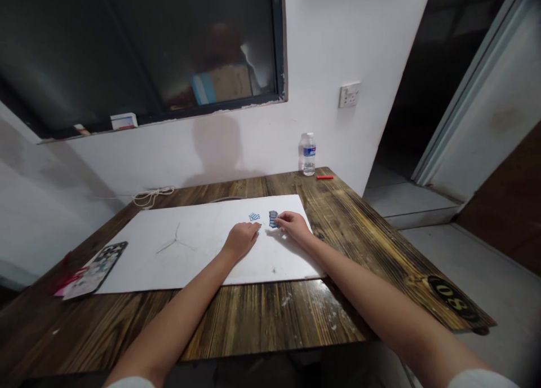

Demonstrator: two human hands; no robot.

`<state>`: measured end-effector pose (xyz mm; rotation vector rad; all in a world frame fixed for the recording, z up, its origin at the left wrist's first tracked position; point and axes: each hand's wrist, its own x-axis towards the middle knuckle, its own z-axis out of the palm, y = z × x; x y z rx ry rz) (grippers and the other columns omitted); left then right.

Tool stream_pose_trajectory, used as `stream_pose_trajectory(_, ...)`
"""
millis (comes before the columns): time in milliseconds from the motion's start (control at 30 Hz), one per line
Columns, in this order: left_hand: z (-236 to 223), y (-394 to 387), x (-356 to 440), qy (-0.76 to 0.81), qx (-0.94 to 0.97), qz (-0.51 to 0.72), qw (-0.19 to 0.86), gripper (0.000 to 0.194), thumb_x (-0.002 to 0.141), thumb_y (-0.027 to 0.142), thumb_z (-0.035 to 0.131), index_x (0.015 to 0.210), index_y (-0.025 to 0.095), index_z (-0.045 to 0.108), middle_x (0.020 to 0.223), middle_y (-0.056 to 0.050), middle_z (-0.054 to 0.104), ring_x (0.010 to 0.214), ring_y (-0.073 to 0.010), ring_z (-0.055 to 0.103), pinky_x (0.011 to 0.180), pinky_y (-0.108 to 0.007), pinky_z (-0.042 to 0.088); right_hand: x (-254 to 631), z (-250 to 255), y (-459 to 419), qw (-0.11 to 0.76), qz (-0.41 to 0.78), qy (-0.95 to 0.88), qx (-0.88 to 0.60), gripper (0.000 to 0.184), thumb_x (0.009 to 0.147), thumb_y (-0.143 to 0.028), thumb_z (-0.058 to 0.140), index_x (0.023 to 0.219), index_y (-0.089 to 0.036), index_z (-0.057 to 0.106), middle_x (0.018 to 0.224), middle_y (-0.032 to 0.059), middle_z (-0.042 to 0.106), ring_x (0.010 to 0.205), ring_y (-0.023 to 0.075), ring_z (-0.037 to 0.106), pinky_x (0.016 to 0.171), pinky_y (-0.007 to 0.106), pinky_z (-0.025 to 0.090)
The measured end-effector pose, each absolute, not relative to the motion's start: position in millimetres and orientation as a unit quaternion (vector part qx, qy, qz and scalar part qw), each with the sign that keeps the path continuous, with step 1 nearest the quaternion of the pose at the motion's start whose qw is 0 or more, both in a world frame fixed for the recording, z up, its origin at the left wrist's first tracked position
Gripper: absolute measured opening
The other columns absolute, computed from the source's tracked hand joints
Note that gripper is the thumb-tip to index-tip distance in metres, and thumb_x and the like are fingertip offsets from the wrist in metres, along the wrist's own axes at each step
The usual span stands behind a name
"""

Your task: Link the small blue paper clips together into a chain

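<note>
Fig.: Over my wooden table (pixel 236 320), both forearms reach across a white board (pixel 203 252). My left hand (pixel 240 240) lies flat, just beside a small blue-striped piece (pixel 254 216); my right hand (pixel 293 227) touches a second piece (pixel 273 219), pinch uncertain.

The dark brown tabletop (pixel 350 224) is streaked black along its grain, under a plain white board (pixel 190 252). Near the board's twelve o'clock edge lie a pale blue-and-white checked piece (pixel 254 216) and a darker blue-striped piece (pixel 273 219). At one o'clock, a water bottle (pixel 309 154) carries a blue-and-white label, beside a red stick (pixel 324 177). At eight o'clock, a mottled black, white and pink phone case (pixel 95 270) overlaps a pinkish-red sheet (pixel 70 283). At four o'clock sits a black disc (pixel 453 298) with pale lettering.
</note>
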<state>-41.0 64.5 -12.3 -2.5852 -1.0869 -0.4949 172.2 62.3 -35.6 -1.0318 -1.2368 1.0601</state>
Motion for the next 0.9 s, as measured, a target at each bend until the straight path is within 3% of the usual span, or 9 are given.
stream_pose_trajectory(333, -10, 68, -39, -0.397, -0.884, -0.241, 0.042, 0.016, 0.082, 0.011, 0.051, 0.089, 0.017, 0.064, 0.084, -0.005, 0.067, 0.078, -0.0176, 0.062, 0.073, -0.029, 0.046, 171, -34, 62, 0.564, 0.445, -0.538, -0.441, 0.035, 0.06, -0.05, 0.071, 0.064, -0.016, 0.061, 0.053, -0.0011, 0.057, 0.046, 0.0103, 0.048, 0.048, 0.026, 0.04)
stream_pose_trajectory(700, -13, 72, -40, -0.403, -0.863, -0.299, -0.049, 0.015, 0.078, 0.014, 0.056, 0.087, 0.019, 0.067, 0.085, -0.004, 0.069, 0.075, -0.0155, 0.062, 0.073, -0.026, 0.046, 171, -32, 60, 0.569, 0.467, -0.525, -0.428, 0.031, 0.057, -0.045, 0.073, 0.06, -0.017, 0.061, 0.048, -0.0025, 0.054, 0.044, 0.0096, 0.045, 0.046, 0.025, 0.037)
stream_pose_trajectory(900, -19, 79, -43, -0.401, -0.86, -0.306, -0.073, 0.019, 0.079, 0.013, 0.054, 0.09, 0.02, 0.068, 0.091, -0.005, 0.07, 0.085, -0.0179, 0.063, 0.079, -0.029, 0.047, 172, -36, 62, 0.579, 0.462, -0.521, -0.423, 0.028, 0.059, -0.042, 0.073, 0.061, -0.017, 0.062, 0.048, -0.0021, 0.055, 0.045, 0.0102, 0.046, 0.047, 0.025, 0.036)
